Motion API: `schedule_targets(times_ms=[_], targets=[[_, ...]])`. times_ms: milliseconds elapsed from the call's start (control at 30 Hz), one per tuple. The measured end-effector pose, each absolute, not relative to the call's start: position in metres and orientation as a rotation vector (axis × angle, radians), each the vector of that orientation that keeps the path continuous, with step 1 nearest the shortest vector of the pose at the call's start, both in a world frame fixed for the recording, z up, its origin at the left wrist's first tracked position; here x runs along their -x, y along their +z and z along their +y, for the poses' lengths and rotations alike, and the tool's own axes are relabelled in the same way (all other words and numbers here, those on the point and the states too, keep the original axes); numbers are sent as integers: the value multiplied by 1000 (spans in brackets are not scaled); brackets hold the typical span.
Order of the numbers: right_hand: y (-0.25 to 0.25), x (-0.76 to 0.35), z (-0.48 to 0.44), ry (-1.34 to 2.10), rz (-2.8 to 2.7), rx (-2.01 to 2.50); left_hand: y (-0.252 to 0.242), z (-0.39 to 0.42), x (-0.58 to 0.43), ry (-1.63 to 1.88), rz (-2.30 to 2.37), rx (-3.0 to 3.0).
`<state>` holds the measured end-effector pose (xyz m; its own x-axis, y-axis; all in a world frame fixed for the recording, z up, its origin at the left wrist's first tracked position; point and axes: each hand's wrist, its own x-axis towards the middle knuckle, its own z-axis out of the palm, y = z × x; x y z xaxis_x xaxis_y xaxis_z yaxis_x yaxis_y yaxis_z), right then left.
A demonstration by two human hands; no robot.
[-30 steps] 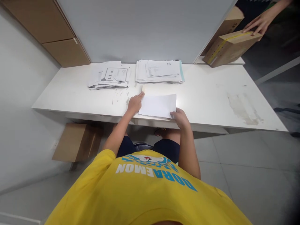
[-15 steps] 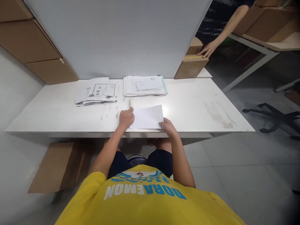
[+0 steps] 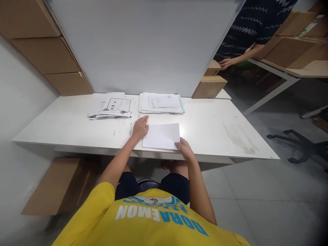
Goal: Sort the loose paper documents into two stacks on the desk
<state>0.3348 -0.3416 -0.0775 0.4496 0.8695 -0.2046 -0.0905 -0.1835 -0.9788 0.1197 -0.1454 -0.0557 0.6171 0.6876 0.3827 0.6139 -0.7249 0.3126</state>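
Observation:
A white sheet of paper (image 3: 162, 136), perhaps more than one layer, lies near the front edge of the table. My right hand (image 3: 185, 147) pinches its lower right corner, thumb on top. At the sheet's left edge is my left hand (image 3: 140, 128), its fingers pointing forward and closed over a small cream-coloured strip (image 3: 147, 122). Most of that strip is hidden under the fingers, and its kind is unclear.
Behind the sheet are a stack of papers (image 3: 162, 103) and a pile of printed sheets (image 3: 112, 106). A grey-white panel (image 3: 143, 48) rises along the white table's (image 3: 205, 133) back. Cardboard boxes (image 3: 208, 87) stand at right, near a co-worker's hand (image 3: 226, 63).
My left hand has slid forward along the sheet's left edge and now covers most of the cream strip. My right hand keeps its corner. The co-worker's hand has drawn back from the front box.

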Motion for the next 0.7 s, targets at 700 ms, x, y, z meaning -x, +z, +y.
schedule_targets(times_ms=[700], targets=[[-81, -354, -288, 304, -298, 1469, -73, -129, -120, 784, 996, -2585]])
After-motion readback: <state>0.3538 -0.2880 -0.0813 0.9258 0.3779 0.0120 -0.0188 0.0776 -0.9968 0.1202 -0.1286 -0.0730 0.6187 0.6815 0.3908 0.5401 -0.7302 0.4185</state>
